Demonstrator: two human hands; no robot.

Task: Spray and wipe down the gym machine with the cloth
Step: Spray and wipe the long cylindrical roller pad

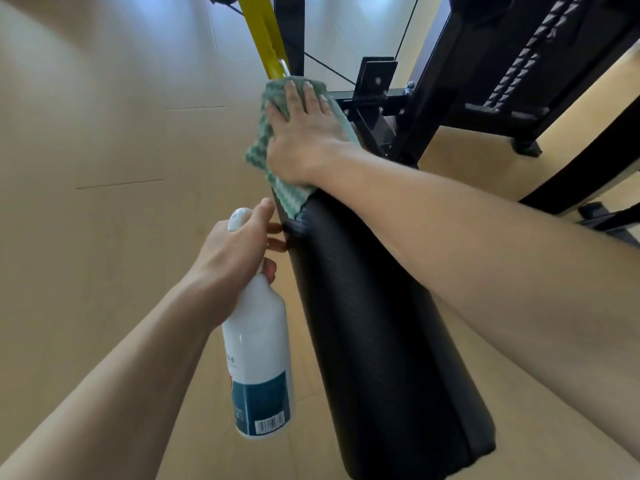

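Observation:
A long black padded bench of the gym machine (374,327) runs from the bottom centre up toward the frame. A green-and-white cloth (266,143) lies over its far end. My right hand (304,133) presses flat on the cloth with straight fingers. My left hand (239,247) grips the neck of a white spray bottle (259,358) with a teal label, held beside the pad's left edge; two fingertips touch the pad.
A yellow bar (265,32) rises behind the cloth. The black steel frame (391,98) with thin cables and a weight stack (526,60) stands at the upper right. Black floor legs (581,164) cross the right side. Pale wooden floor (104,168) spreads to the left.

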